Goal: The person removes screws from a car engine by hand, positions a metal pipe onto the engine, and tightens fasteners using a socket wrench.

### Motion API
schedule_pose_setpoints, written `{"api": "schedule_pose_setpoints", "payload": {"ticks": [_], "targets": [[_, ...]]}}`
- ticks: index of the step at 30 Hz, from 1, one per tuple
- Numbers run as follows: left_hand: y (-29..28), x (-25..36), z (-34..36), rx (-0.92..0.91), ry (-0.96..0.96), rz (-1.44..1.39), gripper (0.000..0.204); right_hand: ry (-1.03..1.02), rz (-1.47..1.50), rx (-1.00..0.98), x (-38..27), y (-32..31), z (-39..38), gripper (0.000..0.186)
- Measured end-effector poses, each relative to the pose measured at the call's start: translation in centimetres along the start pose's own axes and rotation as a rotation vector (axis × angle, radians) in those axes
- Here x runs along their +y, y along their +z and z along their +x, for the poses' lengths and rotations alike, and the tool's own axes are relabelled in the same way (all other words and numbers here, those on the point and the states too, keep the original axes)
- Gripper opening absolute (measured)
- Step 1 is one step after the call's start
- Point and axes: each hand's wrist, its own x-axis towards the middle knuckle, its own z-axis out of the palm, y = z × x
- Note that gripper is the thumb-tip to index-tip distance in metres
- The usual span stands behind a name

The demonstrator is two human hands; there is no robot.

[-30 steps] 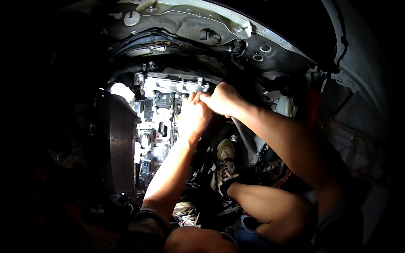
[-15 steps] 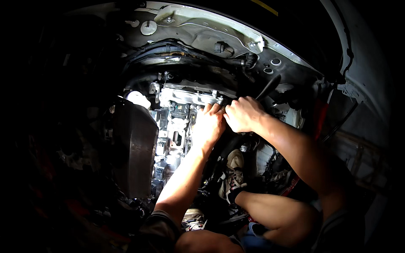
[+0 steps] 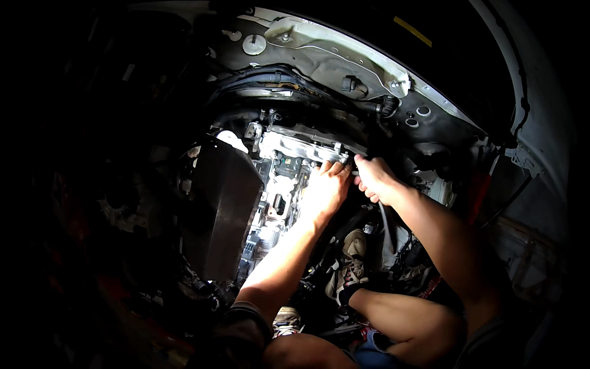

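An engine (image 3: 279, 184) with a bright silver metal cover (image 3: 295, 146) lies in front of me under strong light. My left hand (image 3: 329, 187) is closed at the right end of that cover, its fingers bent down; whatever they grip is hidden. Just right of it, my right hand (image 3: 376, 177) is closed around a long dark-handled tool (image 3: 387, 227). The tool's handle hangs down below the hand, and a short shiny piece shows between the two hands. What the tool's far end touches is hidden.
A large dark panel (image 3: 221, 209) stands left of the engine. Behind it run a black wiring harness (image 3: 276, 77) and the pale body panel (image 3: 344, 52). My shoe (image 3: 351, 258) rests among engine bay parts below my hands. The far left is too dark to make out.
The tool's handle has swung from pointing up and right to pointing down, and my right hand has turned with it. My left hand stays at the cover's end. The view has shifted.
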Motion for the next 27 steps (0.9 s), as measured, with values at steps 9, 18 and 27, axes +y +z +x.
{"api": "schedule_pose_setpoints", "payload": {"ticks": [9, 18, 27], "targets": [[-0.4, 0.1, 0.1, -0.036, 0.028, 0.021, 0.013, -0.871, -0.877, 0.403, 1.5, 0.5, 1.3, 0.043], [-0.5, -0.3, 0.0, -0.169, 0.007, 0.061, 0.015, -1.055, -1.323, 0.125, -0.4, -0.8, -1.4, 0.033], [-0.1, -0.3, -0.3, -0.153, 0.013, 0.046, 0.021, -0.513, -0.705, 0.314, -0.4, 1.7, -1.6, 0.045]]}}
